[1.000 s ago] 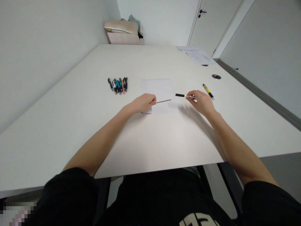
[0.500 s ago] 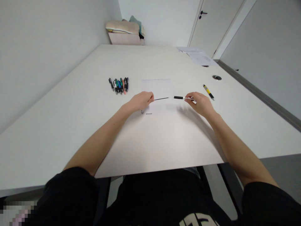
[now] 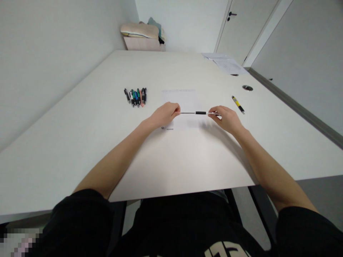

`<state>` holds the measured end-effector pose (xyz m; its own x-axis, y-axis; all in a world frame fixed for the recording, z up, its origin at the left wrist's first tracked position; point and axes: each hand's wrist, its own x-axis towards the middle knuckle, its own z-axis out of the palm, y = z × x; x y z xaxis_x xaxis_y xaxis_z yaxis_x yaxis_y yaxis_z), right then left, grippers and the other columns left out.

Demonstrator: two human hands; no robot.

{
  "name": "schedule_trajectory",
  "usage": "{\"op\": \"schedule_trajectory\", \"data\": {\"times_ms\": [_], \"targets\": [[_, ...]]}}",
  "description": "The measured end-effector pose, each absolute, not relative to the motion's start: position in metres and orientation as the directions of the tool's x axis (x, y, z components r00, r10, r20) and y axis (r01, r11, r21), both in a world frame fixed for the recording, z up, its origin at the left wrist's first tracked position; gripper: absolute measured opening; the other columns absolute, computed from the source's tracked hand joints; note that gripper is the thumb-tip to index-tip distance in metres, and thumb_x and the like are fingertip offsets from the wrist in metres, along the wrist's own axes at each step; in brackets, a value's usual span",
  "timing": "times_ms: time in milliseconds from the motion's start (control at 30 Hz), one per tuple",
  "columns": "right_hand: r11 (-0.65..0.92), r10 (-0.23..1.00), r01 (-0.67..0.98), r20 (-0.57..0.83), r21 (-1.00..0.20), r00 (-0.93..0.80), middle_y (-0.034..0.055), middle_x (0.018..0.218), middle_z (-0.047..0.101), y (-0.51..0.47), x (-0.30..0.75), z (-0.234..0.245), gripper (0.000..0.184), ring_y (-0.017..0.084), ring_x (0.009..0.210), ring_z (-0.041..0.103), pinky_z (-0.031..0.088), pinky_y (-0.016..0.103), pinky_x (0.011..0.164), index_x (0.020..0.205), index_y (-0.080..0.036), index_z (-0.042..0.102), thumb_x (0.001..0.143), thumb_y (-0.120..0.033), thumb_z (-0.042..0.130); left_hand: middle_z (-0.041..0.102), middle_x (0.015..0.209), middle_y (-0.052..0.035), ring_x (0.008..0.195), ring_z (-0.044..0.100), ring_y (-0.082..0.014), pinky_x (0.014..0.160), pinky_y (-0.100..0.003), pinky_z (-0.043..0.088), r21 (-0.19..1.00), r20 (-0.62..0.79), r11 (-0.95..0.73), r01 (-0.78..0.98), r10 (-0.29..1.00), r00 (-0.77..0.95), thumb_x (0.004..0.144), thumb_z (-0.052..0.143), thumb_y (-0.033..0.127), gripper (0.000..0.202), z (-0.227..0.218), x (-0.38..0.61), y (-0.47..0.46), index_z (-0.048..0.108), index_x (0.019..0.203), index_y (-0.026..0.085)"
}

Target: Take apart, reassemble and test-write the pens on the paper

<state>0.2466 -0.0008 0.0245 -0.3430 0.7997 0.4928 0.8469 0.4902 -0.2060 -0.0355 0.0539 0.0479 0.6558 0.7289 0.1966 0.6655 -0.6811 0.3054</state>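
My left hand (image 3: pixel 168 113) is closed on one end of a thin dark ink refill (image 3: pixel 187 113). The refill points right, in line with a pen barrel (image 3: pixel 200 113) that has a black grip and a pale body. Its far tip meets the barrel's open end; how deep it sits inside I cannot tell. My right hand (image 3: pixel 225 117) pinches the barrel by its pale part. Both hands are above a white sheet of paper (image 3: pixel 179 96). On the sheet's near left edge lie a small spring (image 3: pixel 169 129) and a small metallic pen tip (image 3: pixel 162 127).
Several pens (image 3: pixel 135 97) lie in a row to the left of the paper. A yellow and black pen (image 3: pixel 238 105) rests at the right. Farther back are a round table grommet (image 3: pixel 247 87) and loose papers (image 3: pixel 227 64). The white table (image 3: pixel 187 157) ends close to my body.
My left hand has moved right with the refill, and the barrel has shifted slightly left. The gap between refill and barrel has closed, and the two now line up.
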Motion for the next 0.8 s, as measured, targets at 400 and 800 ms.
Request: {"op": "schedule_trajectory", "data": {"times_ms": [400,800], "targets": [[0.556,0.768,0.798,0.512,-0.232,-0.386,0.0058,0.088,0.067,-0.006,0.234,0.026,0.017,0.018,0.079,0.062,0.048,0.030,0.071,0.093,-0.022,0.060,0.089,-0.033,0.048,0.064,0.088,-0.0039,0.084,0.056,-0.0159,0.079,-0.029,0.040,0.448,0.316,-0.717,0.533,0.685,0.656,0.083,0.055,0.027,0.014,0.044,-0.020,0.042,0.058,0.092,0.017],[0.562,0.740,0.805,0.550,-0.190,-0.387,0.0051,0.085,0.068,-0.004,0.236,0.023,0.018,0.017,0.076,0.063,0.047,0.029,0.068,0.093,-0.021,0.061,0.089,-0.034,0.048,0.065,0.085,-0.0042,0.087,0.054,-0.0189,0.084,-0.035,0.041,0.312,0.418,-0.762,0.567,0.647,0.638,0.081,0.053,0.027,0.014,0.039,-0.025,0.044,0.063,0.078,0.018]]}}
